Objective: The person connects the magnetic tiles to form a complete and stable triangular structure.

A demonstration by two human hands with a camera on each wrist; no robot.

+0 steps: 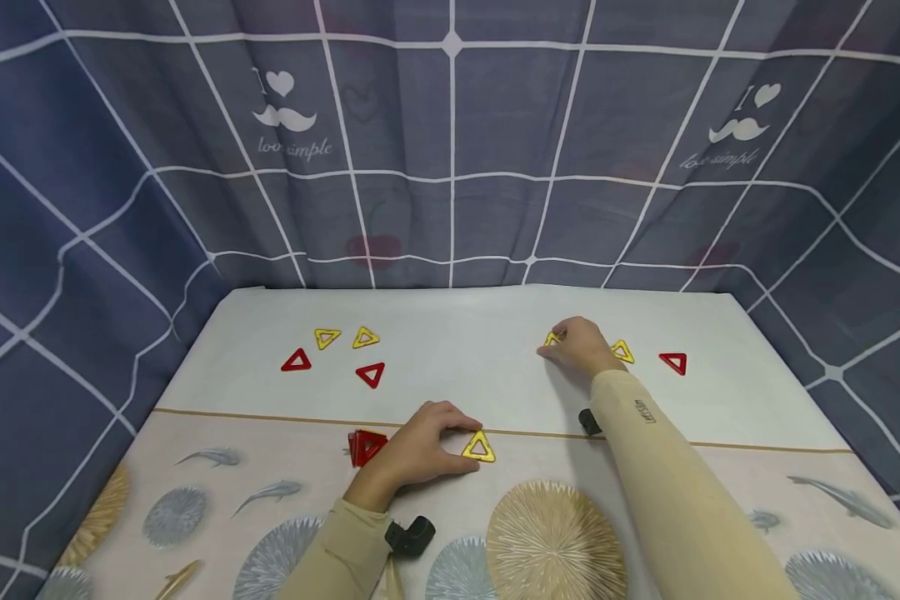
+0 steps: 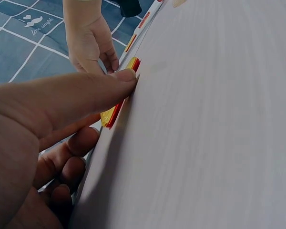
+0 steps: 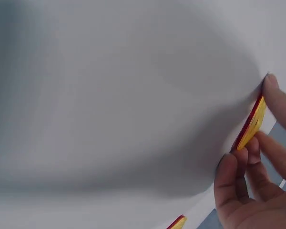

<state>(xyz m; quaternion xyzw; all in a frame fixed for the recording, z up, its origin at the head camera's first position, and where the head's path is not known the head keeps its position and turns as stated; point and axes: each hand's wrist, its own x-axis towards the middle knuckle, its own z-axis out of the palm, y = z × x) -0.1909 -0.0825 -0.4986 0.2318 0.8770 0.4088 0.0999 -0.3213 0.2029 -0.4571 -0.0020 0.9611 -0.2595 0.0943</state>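
My left hand (image 1: 423, 446) holds a yellow triangle (image 1: 480, 431) at its edges between thumb and fingers, low on the white surface. In the left wrist view, a red layer shows under that piece's yellow top (image 2: 106, 118). Farther back, my right hand (image 1: 585, 348) pinches another yellow triangle (image 1: 550, 340), partly hidden by the fingers. The right wrist view shows its yellow face and red underside (image 3: 252, 125). A small overlapping pile of red triangles (image 1: 358, 450) lies left of my left hand. Just beyond my right wrist is a yellow triangle (image 1: 627, 356).
At the left back lie two yellow triangles (image 1: 325, 346) and two red triangles (image 1: 297, 367). A red triangle (image 1: 682, 367) lies at the right. The table cover (image 1: 457, 367) is white behind and patterned in front. A checked blue-grey curtain (image 1: 495, 108) encloses the back and sides.
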